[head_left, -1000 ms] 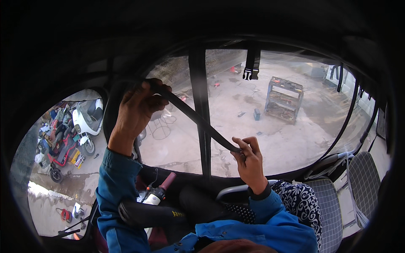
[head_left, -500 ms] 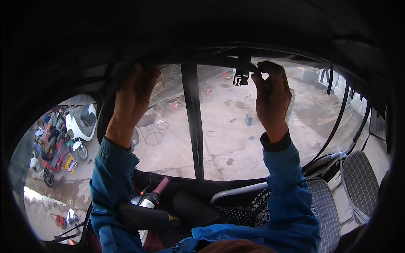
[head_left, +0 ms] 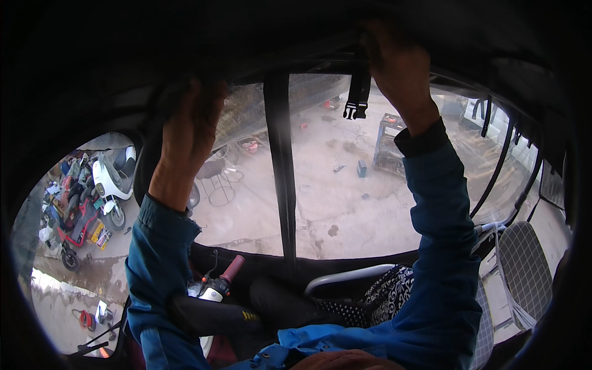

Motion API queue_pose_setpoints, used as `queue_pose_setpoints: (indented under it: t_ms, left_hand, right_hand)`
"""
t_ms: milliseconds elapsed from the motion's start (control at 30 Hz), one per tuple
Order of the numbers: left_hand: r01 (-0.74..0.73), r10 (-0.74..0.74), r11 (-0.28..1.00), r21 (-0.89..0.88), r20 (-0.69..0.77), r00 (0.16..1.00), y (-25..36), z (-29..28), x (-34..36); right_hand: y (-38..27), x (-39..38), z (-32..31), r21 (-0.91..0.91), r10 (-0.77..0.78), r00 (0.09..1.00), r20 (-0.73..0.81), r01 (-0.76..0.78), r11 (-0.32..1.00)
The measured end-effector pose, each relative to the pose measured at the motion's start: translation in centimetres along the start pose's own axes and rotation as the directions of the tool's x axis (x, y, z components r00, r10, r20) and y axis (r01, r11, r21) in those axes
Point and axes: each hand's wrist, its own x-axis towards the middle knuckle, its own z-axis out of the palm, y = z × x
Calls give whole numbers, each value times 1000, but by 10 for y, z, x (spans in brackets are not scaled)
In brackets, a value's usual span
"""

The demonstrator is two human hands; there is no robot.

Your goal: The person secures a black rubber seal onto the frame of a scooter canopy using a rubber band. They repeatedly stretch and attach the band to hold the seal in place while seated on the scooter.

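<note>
Both arms, in blue sleeves, reach up to the black roof lining of an enclosed vehicle. My left hand is raised at the upper left edge of the clear window; its fingers fade into shadow, so their grip is hidden. Higher up on the right, my right hand has its fingers curled at the dark lining edge, and what they grip is lost in the dark. A black buckle hangs on a short strap just left of my right wrist. A black vertical strip divides the window.
Below my arms are a handlebar grip, a grey rail and a patterned cloth. Checked seat pads lie at right. Outside stand a white scooter, a wire stool and a metal rack.
My right hand has risen toward the roof, taking the dark edge it pinched up with it. The rack outside has come into view. My left hand has stayed nearly in place.
</note>
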Motion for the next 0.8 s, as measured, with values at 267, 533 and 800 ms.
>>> queue_pose_setpoints:
  t_ms: [267, 533, 800]
  left_hand:
    - [-152, 154, 988, 33, -65, 986, 2, 1, 4]
    - [-130, 132, 988, 78, -28, 991, 9, 2, 7]
    - [-23, 17, 999, 41, 127, 992, 19, -3, 3]
  right_hand:
    - [-5, 5, -7, -203, 184, 945, 272, -130, 971]
    - [-48, 26, -30, -44, 97, 993, 64, -94, 995]
    - [-29, 16, -7, -146, 144, 973, 180, -118, 982]
